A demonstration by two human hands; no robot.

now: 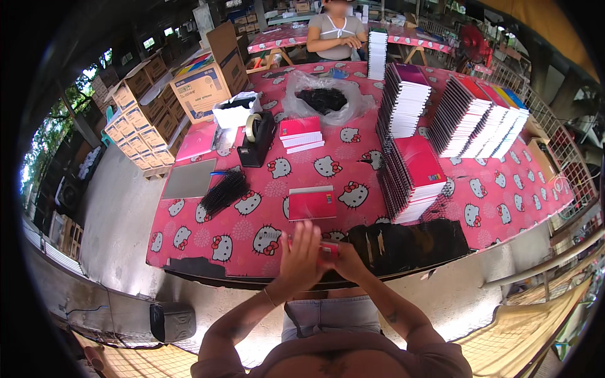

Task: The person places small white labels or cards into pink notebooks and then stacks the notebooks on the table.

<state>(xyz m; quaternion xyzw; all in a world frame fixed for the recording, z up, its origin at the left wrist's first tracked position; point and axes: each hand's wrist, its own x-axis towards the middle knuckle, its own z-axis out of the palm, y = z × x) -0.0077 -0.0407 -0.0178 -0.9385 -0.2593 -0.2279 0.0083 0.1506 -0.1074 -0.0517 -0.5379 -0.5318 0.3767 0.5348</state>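
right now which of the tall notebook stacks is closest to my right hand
The red-topped stack just in front of the purple-topped one; it stands nearest your right hand, the others farther back.

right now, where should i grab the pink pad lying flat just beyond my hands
Probably pinch the pink pad by its short right edge, coming from the right: it lies flat, with tablecloth showing beside that edge, while the left hand crowds its near edge.

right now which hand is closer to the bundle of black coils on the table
Left. The left hand is to the right of the bundle of black coils and lower in the view; the right hand is farther right, past the left.
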